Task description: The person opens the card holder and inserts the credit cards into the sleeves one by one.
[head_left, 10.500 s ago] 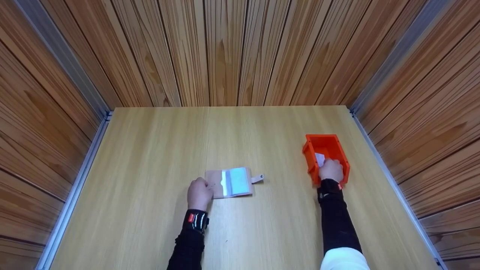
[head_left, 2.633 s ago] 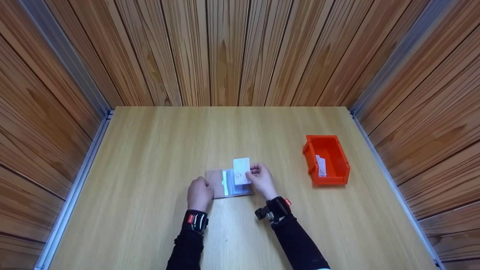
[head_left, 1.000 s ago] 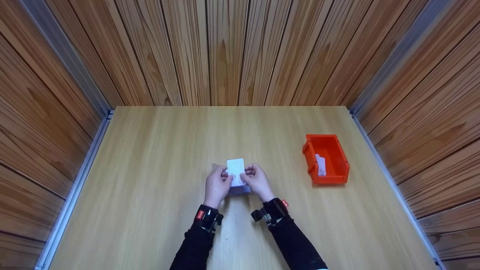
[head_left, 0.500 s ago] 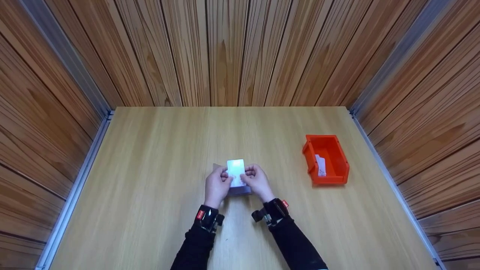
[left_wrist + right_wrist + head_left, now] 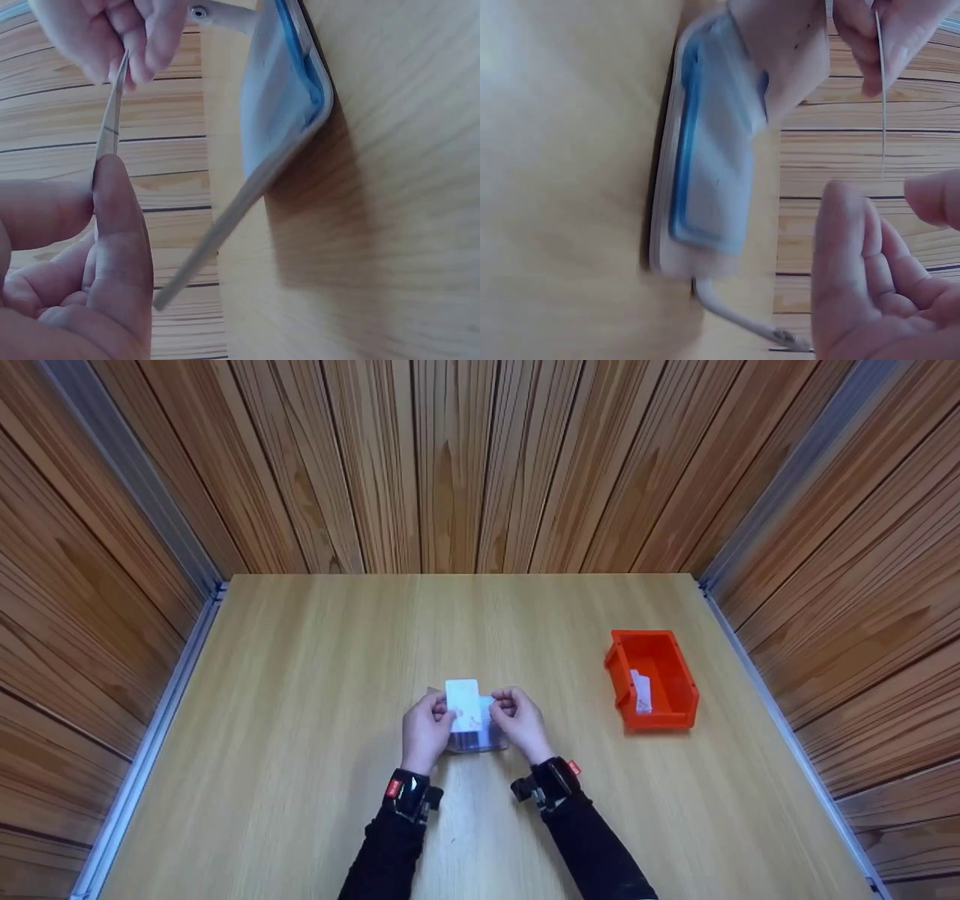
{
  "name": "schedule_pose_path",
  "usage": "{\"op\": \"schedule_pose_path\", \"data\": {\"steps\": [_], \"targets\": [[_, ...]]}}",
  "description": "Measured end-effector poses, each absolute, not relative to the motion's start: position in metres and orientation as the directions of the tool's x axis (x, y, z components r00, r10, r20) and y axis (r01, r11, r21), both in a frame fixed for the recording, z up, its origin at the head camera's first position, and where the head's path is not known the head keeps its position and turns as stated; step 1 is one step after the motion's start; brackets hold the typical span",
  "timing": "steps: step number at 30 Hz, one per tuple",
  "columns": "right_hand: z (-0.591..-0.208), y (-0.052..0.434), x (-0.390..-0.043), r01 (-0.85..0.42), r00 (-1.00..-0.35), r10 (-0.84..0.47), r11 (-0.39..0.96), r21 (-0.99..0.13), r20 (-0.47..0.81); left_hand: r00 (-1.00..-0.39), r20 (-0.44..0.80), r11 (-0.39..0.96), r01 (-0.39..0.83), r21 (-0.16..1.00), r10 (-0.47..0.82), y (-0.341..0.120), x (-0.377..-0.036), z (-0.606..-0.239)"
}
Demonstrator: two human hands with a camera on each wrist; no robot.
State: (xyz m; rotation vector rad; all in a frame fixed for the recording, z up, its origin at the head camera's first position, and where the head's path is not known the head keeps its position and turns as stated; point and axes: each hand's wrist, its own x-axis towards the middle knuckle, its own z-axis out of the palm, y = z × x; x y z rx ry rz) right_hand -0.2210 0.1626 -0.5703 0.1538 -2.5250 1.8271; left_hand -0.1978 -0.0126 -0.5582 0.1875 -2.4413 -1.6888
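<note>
My left hand (image 5: 426,733) pinches a white card (image 5: 463,705) by its left edge, upright above an opened card holder (image 5: 472,742). In the left wrist view the card (image 5: 109,131) is seen edge-on between thumb and fingers. Thumb and fingers of my right hand (image 5: 519,726) stand apart, just right of the card, with nothing between them in the right wrist view. The holder has a pinkish cover, clear sleeves with blue edges (image 5: 684,172) and a snap strap (image 5: 739,321). Its left cover flap is raised off the table, partly hidden by the left hand.
An orange bin (image 5: 675,675) stands at the right of the wooden table (image 5: 337,645), with white cards or papers (image 5: 642,692) along its left side. Wood-panelled walls (image 5: 446,472) enclose the table at the back and sides.
Earlier the right hand reached into the bin, then brought the card over the holder. Both hands held it; now the right has let go and the left has drawn it slightly left.
</note>
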Motion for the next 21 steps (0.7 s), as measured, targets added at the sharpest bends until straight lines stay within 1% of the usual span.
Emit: {"op": "schedule_pose_path", "data": {"steps": [3, 6, 13, 17, 21], "targets": [[-0.572, 0.166, -0.222, -0.152, -0.988, -0.078, 0.422, -0.894, 0.131, -0.976, 0.045, 0.360, -0.035, 0.932, -0.212, -0.016, -0.199, -0.559], [-0.574, 0.167, -0.223, -0.183, -0.983, -0.111, 0.482, -0.857, 0.148, -0.975, 0.027, 0.369, -0.057, 0.927, -0.219, -0.018, -0.200, -0.559], [-0.579, 0.169, -0.219, -0.158, -0.985, -0.152, 0.651, -0.742, 0.076, -0.971, -0.026, 0.377, -0.116, 0.919, -0.236, -0.023, -0.201, -0.562], [-0.581, 0.169, -0.218, -0.166, -0.984, -0.160, 0.709, -0.685, 0.072, -0.970, -0.010, 0.396, -0.109, 0.912, -0.245, -0.025, -0.201, -0.565], [-0.582, 0.168, -0.218, -0.170, -0.984, -0.166, 0.732, -0.660, 0.069, -0.971, 0.023, 0.430, -0.084, 0.899, -0.237, -0.027, -0.201, -0.568]]}}
